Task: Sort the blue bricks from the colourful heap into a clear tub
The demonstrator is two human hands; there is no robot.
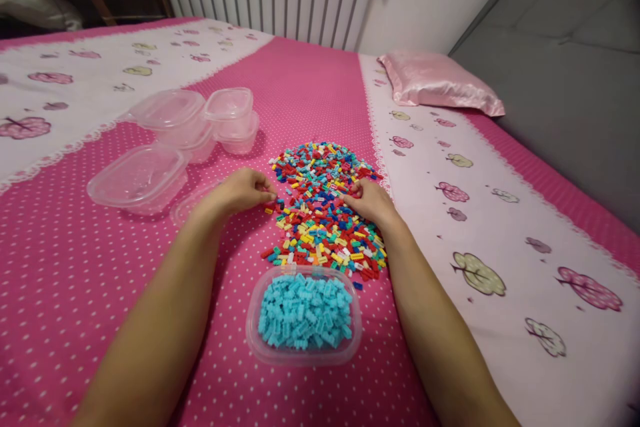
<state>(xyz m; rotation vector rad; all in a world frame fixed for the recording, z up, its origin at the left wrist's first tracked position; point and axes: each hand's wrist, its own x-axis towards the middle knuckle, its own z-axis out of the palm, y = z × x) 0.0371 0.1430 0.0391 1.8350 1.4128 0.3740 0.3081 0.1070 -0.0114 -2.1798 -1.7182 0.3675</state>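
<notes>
Left hand [245,190] pinches something tiny at the brick pile's [325,207] 9 o'clock edge; right hand's [370,201] fingers curl into it at 3 o'clock. Soft bed [75,267], so I reckon a careless elbow could tip the tub of light-blue bricks [303,313] at 6 o'clock.

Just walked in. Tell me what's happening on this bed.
A person leans over a pink dotted bedspread with both hands in a pile of small mixed-colour bricks. The left hand pinches at the pile's left edge; whether it holds a brick is too small to tell. The right hand rests on the pile's right side, fingers curled. Nearer the person, a clear tub holds only light blue bricks. Several empty clear containers sit to the left, some stacked.
</notes>
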